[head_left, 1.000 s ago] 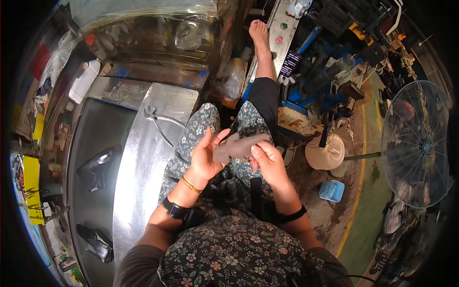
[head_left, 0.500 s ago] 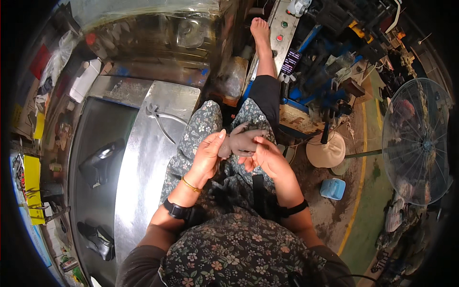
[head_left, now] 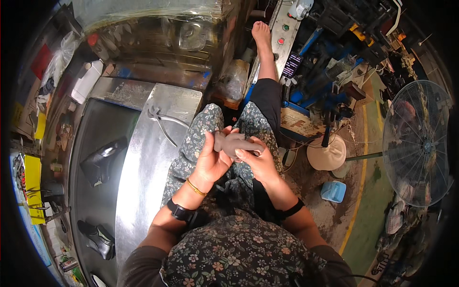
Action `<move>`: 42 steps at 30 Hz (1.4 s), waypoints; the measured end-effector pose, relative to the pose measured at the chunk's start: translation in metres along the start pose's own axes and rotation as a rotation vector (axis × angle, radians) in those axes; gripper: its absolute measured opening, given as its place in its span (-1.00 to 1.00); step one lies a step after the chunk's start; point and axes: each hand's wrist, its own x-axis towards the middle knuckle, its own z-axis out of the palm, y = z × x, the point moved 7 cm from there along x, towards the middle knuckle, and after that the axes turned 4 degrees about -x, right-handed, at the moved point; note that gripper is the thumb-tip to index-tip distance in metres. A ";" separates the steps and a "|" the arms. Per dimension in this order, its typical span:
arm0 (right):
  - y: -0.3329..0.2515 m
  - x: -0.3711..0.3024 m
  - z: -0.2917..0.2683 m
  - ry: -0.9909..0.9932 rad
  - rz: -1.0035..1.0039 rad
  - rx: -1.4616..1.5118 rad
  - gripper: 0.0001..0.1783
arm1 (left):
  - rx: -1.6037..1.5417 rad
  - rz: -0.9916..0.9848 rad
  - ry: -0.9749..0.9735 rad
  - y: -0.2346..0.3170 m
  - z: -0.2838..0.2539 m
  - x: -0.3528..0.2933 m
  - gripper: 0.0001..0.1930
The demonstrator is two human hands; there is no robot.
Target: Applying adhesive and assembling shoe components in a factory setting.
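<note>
Shiny metal bench [head_left: 143, 177] left of centre, bright white glare on its top, dark flat belt [head_left: 98, 203] along its left side, plastic-draped structure [head_left: 153, 19] at upper left, stained brownish floor [head_left: 330, 220] at right, yellow line [head_left: 357, 210] bordering a green strip [head_left: 372, 196].

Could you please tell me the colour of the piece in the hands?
The piece is greyish brown; it shows best in the head view.

Underside of brown piece [head_left: 232, 143] hidden
</note>
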 end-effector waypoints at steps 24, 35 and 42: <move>-0.026 -0.013 0.018 -0.300 0.084 0.126 -0.55 | 0.118 -0.070 0.068 0.010 0.001 -0.009 -0.31; -0.023 -0.023 0.021 -0.434 0.145 0.449 -0.61 | 0.120 -0.192 0.152 -0.008 -0.018 -0.009 -0.23; 0.018 -0.012 0.003 -0.155 0.277 -0.076 -0.66 | 0.199 -0.168 -0.007 -0.014 -0.001 -0.008 -0.46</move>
